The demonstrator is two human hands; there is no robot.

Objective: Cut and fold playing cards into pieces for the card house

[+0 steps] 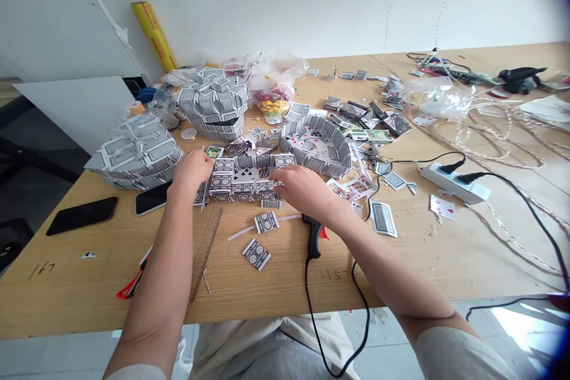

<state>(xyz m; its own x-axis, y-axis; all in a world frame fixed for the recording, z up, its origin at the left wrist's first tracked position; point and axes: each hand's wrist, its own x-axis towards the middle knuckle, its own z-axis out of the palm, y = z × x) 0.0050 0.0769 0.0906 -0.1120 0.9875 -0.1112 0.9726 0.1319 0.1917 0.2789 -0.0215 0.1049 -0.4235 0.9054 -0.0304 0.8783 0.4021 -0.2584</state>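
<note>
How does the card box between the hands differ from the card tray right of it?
The box is straight-sided; the tray looks rounded. The box shows bold round motifs; the tray's wall looks striped. The left hand and right hand flank the box; the tray sits farther back. Both are built from playing cards.

Pretty bright shot tbh, soft light all over the table and pale wall, though I can't pin down the source. Shadows are mostly faint. The floor is blown out with glare at lower right. Right-hand corners go dark with a bluish fringe, and the smaller cards' print looks kinda mushy.
</note>
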